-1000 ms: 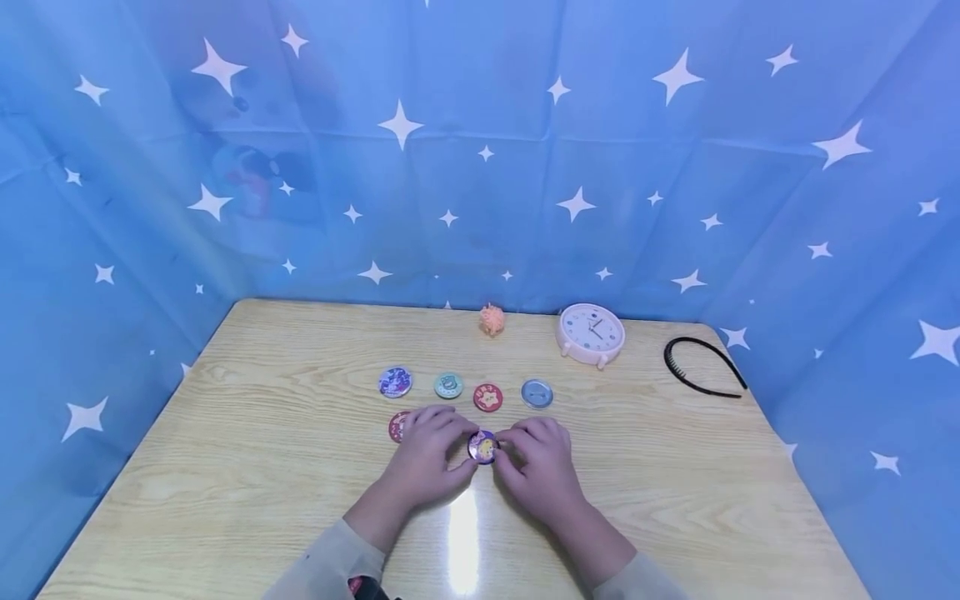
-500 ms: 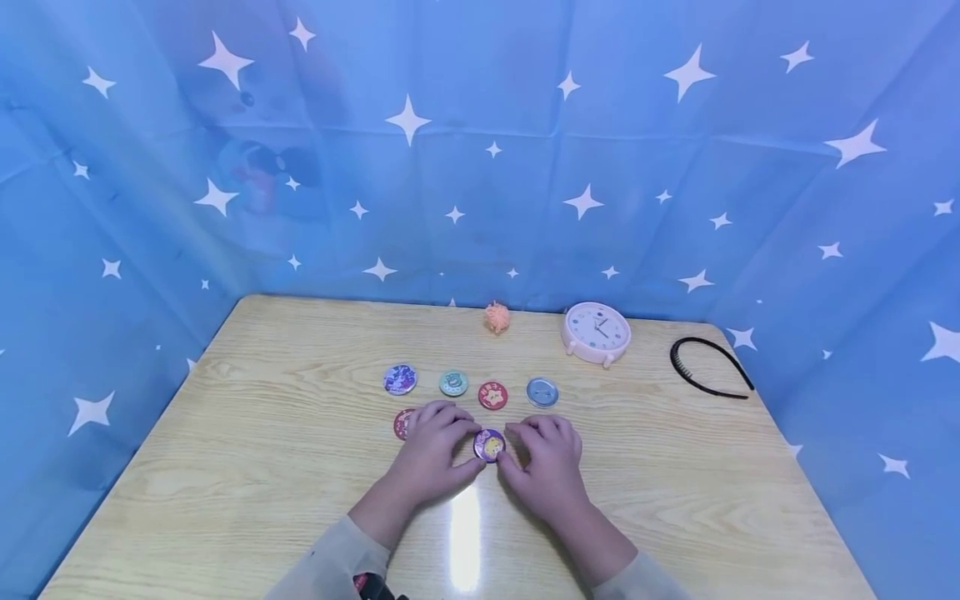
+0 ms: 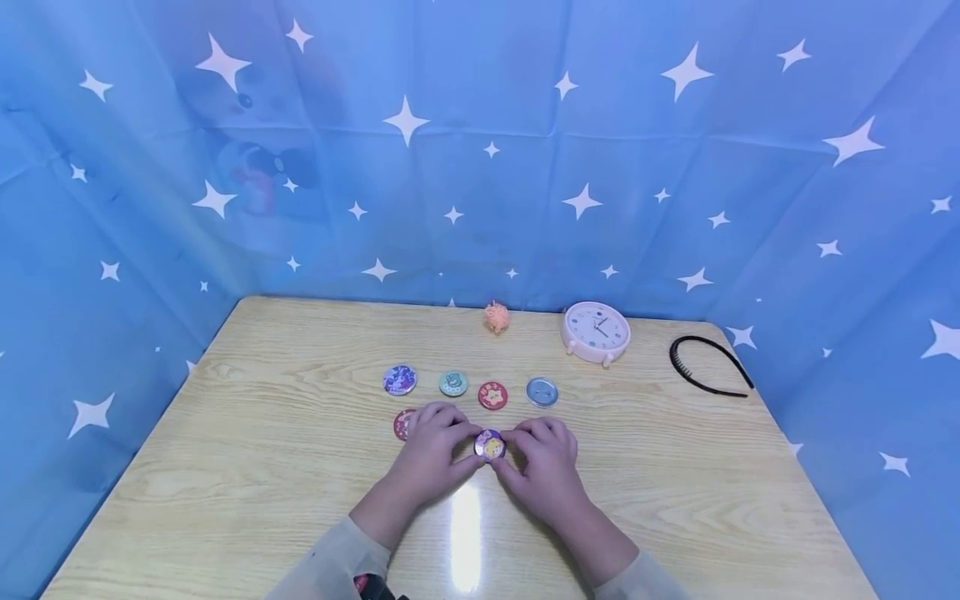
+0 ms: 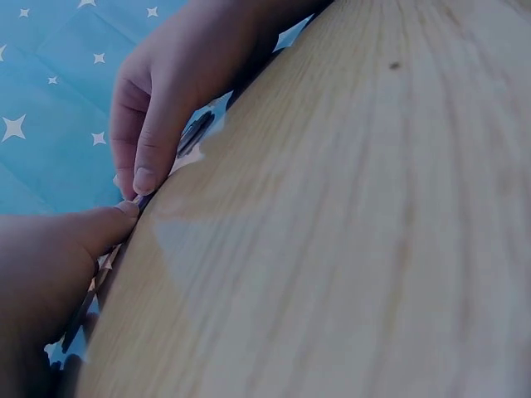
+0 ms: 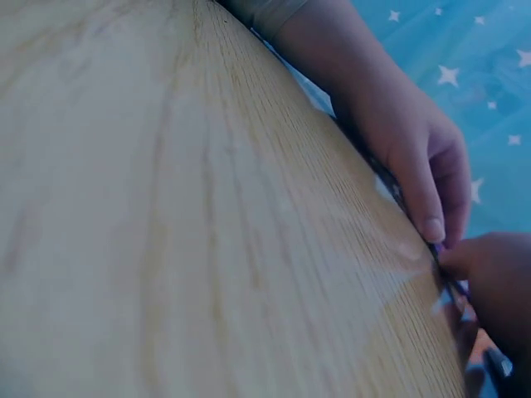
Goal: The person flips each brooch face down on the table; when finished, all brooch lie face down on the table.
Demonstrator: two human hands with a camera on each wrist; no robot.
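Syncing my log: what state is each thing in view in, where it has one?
Yellow-figure badge, picture up
Left hand, pinching that badge
Right hand, pinching it too
Violet-blue badge, picture up
Green badge, picture up
Red star badge, picture up
Silver badge, pin side up
Dark red badge, picture up, partly hidden
Clock, dial up
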